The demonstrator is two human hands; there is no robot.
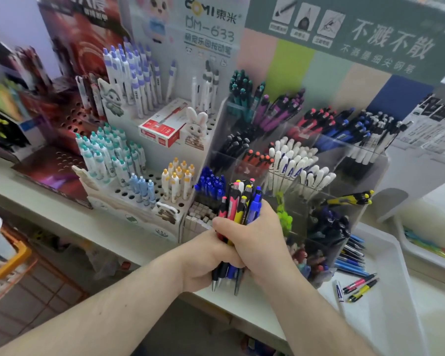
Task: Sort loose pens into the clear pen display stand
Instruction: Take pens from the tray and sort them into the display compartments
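Observation:
Both hands grip one upright bundle of mixed pens [240, 204], pink, yellow, blue and black, in front of the clear pen display stand [370, 176]. My left hand [203, 263] wraps the lower part of the bundle, with pen tips poking out below it. My right hand [257, 237] wraps the bundle from the right, just above. The stand's compartments hold blue, white, red, purple and black pens sorted by colour. More loose pens [355, 255] lie in a white tray [385, 291] at the right, partly behind the stand.
A white cardboard pen display [144, 160] with pastel pens and a red box [162, 127] stands to the left of the clear stand. Everything sits on a white shelf [62, 209]. An orange basket [8, 263] is lower left. Another white tray [427, 253] lies far right.

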